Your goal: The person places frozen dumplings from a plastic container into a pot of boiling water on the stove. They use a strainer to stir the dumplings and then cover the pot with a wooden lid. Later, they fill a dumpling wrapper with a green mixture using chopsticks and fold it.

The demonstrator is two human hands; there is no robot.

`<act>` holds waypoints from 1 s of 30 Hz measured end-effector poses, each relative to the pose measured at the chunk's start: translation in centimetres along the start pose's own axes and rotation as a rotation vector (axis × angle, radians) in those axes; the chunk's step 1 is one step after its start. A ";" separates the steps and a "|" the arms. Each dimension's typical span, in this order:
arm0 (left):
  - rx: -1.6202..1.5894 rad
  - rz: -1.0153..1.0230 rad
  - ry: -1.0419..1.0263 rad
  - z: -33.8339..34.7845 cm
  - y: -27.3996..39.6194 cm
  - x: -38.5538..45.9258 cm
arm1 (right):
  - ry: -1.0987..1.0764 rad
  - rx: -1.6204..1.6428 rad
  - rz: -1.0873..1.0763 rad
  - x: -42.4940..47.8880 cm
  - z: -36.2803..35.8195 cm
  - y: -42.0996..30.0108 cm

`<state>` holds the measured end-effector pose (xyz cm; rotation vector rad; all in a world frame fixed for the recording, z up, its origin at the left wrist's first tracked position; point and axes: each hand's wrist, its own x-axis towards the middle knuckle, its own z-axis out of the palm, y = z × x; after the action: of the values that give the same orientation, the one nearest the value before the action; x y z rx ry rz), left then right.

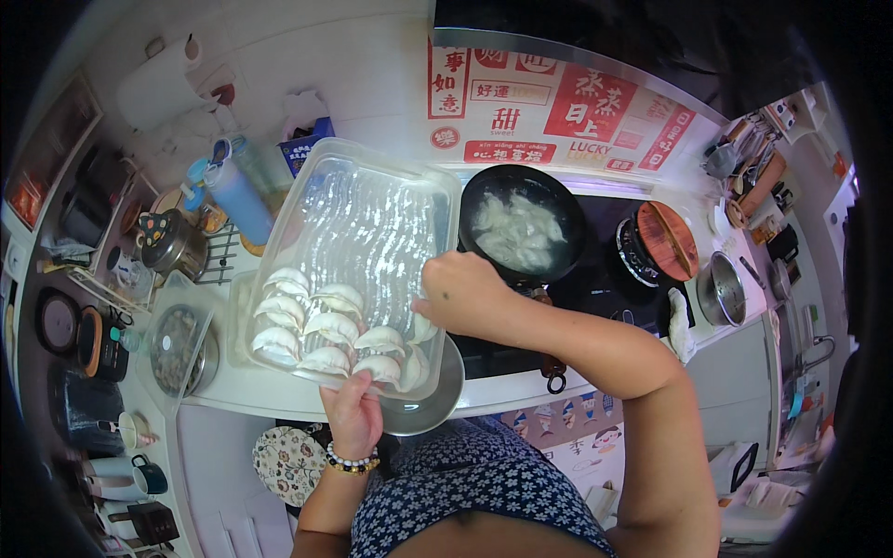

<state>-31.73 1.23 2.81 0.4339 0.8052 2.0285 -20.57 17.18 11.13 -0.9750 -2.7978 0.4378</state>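
My left hand grips the near edge of a translucent plastic tray, thumb over the rim. Several raw, pleated dumplings lie in the tray's near part; its ribbed far part is bare. My right hand is at the tray's right rim, fingers curled inward just above a dumpling. Its fingertips are partly hidden, so whether they pinch anything does not show. Just beyond this hand, a black wok on the cooktop holds dumplings in liquid.
Partly beneath the tray is a steel bowl. The wok's handle points toward me. Right of the wok stand a pot with a wooden lid, a steel pan and a white cloth. A lidded steel bowl sits at left.
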 end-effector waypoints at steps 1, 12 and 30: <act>-0.021 0.000 0.004 0.2 0.0 0.0 | 0.007 0.005 0.000 0.1 0.5 0.0; -0.033 0.025 0.020 0.3 -0.1 1.0 | 0.328 0.112 0.126 1.8 -4.2 6.7; 0.005 -0.135 -0.103 0.3 0.0 0.2 | 0.123 0.177 -0.203 2.8 -2.0 -0.6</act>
<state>-31.63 1.55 3.01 0.4708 0.7567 1.8645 -22.66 18.94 13.39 -0.6506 -2.6582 0.5650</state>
